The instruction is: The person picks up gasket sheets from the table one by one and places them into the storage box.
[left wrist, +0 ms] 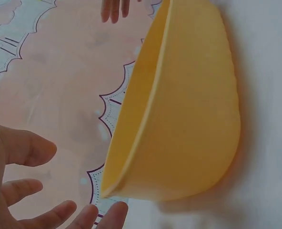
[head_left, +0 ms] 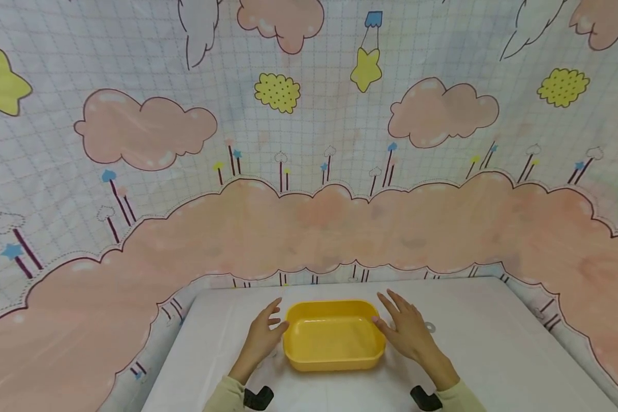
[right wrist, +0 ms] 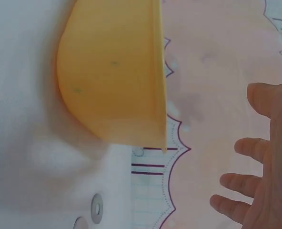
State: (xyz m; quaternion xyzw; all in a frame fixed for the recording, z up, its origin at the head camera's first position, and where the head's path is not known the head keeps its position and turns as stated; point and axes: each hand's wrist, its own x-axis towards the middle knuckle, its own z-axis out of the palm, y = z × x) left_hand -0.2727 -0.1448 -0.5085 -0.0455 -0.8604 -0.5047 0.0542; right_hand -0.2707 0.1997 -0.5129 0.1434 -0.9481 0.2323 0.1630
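Observation:
A yellow plastic basin with rounded corners sits on the white tabletop, and its visible inside holds nothing. My left hand is at its left side with the fingers spread. In the left wrist view the left fingertips show close to the corner of the rim, not curled round it. On the other side my right hand has its fingers extended, and its thumb overlaps the right rim in the head view. From the right wrist, a gap shows between the right hand and the basin.
A flat grey ring like a washer lies on the table right of the basin, behind my right hand. Beside it, a second roundish piece is cut off by the frame. A patterned cloth with clouds and stars rises behind the white table.

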